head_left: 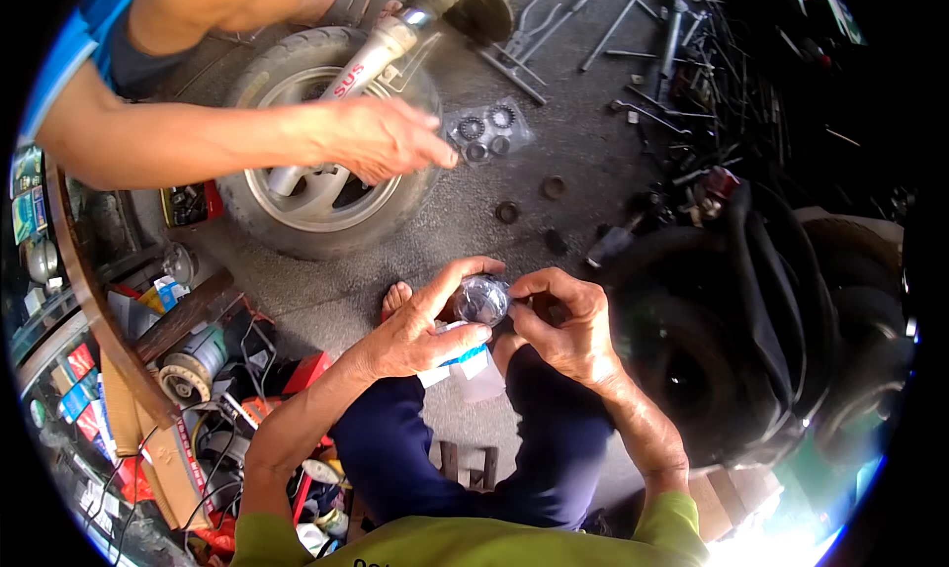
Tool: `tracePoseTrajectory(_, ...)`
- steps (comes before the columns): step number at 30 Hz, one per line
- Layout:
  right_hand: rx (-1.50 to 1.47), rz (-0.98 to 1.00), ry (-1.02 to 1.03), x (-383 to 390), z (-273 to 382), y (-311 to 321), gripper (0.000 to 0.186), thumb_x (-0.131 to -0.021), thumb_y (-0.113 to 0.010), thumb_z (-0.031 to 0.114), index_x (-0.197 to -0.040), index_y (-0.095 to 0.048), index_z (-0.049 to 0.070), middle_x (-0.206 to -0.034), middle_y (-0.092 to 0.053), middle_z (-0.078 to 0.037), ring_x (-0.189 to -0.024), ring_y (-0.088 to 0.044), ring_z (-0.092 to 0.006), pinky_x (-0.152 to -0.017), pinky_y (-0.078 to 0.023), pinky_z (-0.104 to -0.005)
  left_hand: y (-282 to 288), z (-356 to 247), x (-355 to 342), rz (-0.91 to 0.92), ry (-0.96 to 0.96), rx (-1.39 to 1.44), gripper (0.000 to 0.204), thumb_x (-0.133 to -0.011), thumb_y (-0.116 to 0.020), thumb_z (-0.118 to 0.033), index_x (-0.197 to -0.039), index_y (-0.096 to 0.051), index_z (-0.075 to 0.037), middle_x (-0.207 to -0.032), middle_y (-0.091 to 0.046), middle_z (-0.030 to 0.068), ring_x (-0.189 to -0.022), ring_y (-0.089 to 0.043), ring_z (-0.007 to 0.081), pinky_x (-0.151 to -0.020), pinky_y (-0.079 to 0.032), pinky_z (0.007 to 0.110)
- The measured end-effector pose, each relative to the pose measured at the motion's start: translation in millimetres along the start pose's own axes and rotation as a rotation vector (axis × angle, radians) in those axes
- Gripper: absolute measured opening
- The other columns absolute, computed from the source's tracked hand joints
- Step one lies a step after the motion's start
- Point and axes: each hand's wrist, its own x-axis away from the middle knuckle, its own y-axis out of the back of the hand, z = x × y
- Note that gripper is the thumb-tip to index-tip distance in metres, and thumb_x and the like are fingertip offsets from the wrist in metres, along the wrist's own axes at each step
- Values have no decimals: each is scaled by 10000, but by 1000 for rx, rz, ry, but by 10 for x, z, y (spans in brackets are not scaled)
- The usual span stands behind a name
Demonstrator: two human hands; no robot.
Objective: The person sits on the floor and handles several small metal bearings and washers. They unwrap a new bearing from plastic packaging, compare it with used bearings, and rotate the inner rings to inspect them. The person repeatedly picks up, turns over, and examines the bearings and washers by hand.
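Above my knees, my left hand [435,330] grips a round, shiny part in clear plastic wrap [482,300] between thumb and fingers. From the other side, my right hand [568,320] pinches the edge of this wrapped part with thumb and forefinger. A small opened box in white and blue [469,361] sits just under my left thumb; the left fingers partly hide how it is held. What exactly lies inside the plastic is too glossy to make out.
Across from me, a co-worker's hand [386,137] reaches over a wheel [262,216] with a white fork tube [361,73] on it. Bagged rings [489,130] and loose rings [507,212] lie on the floor. Tools [672,33] lie far right, black tubes [766,300] right, a cluttered cabinet [109,320] left.
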Motion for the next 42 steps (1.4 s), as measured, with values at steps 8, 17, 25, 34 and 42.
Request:
tracePoseTrajectory(8, 31, -178, 549, -810, -1432, -233, 185, -765, -634, -81, -918, -622, 22, -868, -629, -81, -722, -611, -179, -641, -491, -270, 446, 1186, -790, -409, -628, -451, 500, -726, -697, 0, -1175, -477, -24, -1058, -629, 120, -910, -641, 214, -790, -516, 334)
tracePoseTrajectory(17, -535, 9, 292, -559, -1419, -400, 687, -691, -851, 148, -1277, -525, -3, -1213, -600, -110, -1175, -529, -203, -1024, -389, -354, 431, 1033, -868, -552, -1268, -1239, 291, -789, -681, -195, -1035, -563, -94, -1071, -654, 93, -862, -661, 288, -703, -517, 385)
tracePoseTrajectory(25, -723, 33, 314, -519, -1537, -286, 724, -577, -881, 28, -1232, -573, 4, -1221, -597, -127, -1181, -532, -221, -1030, -404, -383, 490, 1278, -861, -616, -1128, -858, 546, -722, -808, -163, -1141, -493, -11, -1147, -563, 180, -915, -652, 284, -746, -542, 379)
tracePoseTrajectory(34, -530, -67, 463, -525, -1532, -176, 703, -570, -853, -43, -1196, -545, 41, -1212, -519, -137, -1161, -513, -235, -979, -438, -379, 733, 2297, -1116, -626, -108, -321, 312, -926, -612, -283, -880, -579, 24, -711, -640, 89, -693, -620, 116, -602, -491, 281)
tracePoseTrajectory(42, -417, -276, 453, -719, -1485, -153, 621, -553, -828, 9, -1107, -549, 24, -1099, -499, -81, -1023, -530, -179, -912, -436, -338, 878, 2536, -1236, -549, -647, -1309, 222, -775, -717, -223, -811, -588, -45, -794, -571, 90, -876, -549, 285, -809, -400, 434)
